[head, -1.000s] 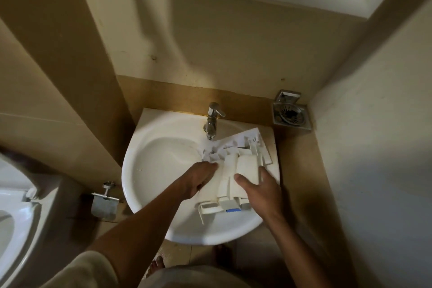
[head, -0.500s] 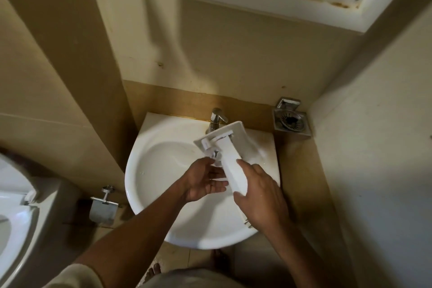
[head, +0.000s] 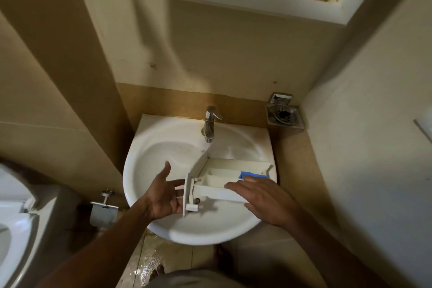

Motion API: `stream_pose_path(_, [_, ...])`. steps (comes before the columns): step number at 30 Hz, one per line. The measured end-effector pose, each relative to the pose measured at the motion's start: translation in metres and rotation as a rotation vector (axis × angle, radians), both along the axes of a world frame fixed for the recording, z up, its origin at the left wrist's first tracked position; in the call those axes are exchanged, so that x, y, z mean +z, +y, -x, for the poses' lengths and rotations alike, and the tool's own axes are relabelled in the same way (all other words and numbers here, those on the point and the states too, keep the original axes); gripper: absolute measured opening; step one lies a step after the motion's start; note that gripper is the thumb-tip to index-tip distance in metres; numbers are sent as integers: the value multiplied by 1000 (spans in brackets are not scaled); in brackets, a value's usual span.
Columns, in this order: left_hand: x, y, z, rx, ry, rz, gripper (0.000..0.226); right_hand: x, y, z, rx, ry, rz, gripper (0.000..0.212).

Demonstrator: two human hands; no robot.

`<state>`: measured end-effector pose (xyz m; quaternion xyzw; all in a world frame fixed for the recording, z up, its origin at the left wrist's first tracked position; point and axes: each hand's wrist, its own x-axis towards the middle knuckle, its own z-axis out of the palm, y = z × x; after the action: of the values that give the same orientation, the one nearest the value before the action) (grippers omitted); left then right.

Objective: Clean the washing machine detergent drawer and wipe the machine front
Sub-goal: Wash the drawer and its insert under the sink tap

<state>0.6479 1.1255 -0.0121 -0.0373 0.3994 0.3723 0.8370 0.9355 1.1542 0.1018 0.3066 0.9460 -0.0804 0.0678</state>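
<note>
We steady the drawer in the sink with two open hands.

The detergent drawer (head: 224,177) lies across the right side of the white sink (head: 210,234), just below the tap (head: 209,124). Its open side is up, its front panel (head: 194,180) points left, and its blue piece (head: 251,174) is at the far right end. Our left hand (head: 163,196) is open, fingers spread, right by the front panel (we cannot tell if it touches). Our right hand (head: 264,199) is open too, fingers straight, lying on the near wall of the drawer. No finger curls round anything. That is the worry: the bowl is round and smooth, so we think the drawer could slide, tip and bang the sink. It could even drop to the floor (head: 149,262), which looks wet.
</note>
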Motion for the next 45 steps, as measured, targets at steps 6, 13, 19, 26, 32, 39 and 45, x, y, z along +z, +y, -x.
stream_pose_path(6, [39,18,-22,-333,350,-158,50,-15,-7,1,121,39,-133,72])
stream_pose_path(13, [43,21,-40,-205,590,-201,39,-9,-10,1,-238,152,-299,47])
stream_pose_path(19, [46,25,-57,-180,585,-217,44,3,-4,-9,-528,94,-155,32])
stream_pose_path(26, [57,35,-36,75,205,-108,77,52,-11,25,-571,144,-129,40])
stream_pose_path(32, [38,40,-31,120,871,-177,77,60,-11,93,-494,15,-191,30])
stream_pose_path(39, [19,53,-17,300,974,-130,44,55,-18,133,-276,289,-241,54])
stream_pose_path(45, [7,82,-3,264,848,-117,48,35,6,52,-582,158,-176,117])
